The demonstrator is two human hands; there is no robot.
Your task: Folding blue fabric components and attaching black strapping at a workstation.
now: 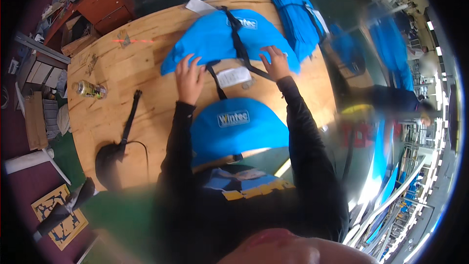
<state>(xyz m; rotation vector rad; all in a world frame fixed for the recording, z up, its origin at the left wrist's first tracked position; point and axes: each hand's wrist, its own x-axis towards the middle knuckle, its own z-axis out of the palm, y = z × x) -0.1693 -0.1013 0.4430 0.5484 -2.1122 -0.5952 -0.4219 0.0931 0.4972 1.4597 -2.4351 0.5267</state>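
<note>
A blue half-round fabric piece (205,36) with a white printed patch lies on the wooden table (161,88), a black strap (238,39) running across it. At its near left edge my left hand (190,79) is open, fingers spread and curved. My right hand (277,63) is also open at the near right edge, beside the strap. Whether the fingertips touch the fabric, I cannot tell. Nearer to me lies a second blue half-round piece (239,129) with a similar patch. Between the two pieces is a white paper label (233,77) beside another black strap.
A stack of folded blue pieces (295,17) is at the table's far right corner. A can (90,89) lies on the left side, with a black pouch and strap (110,164) nearer. A reddish wooden desk (102,5) stands beyond. Another person (391,102) is at the right.
</note>
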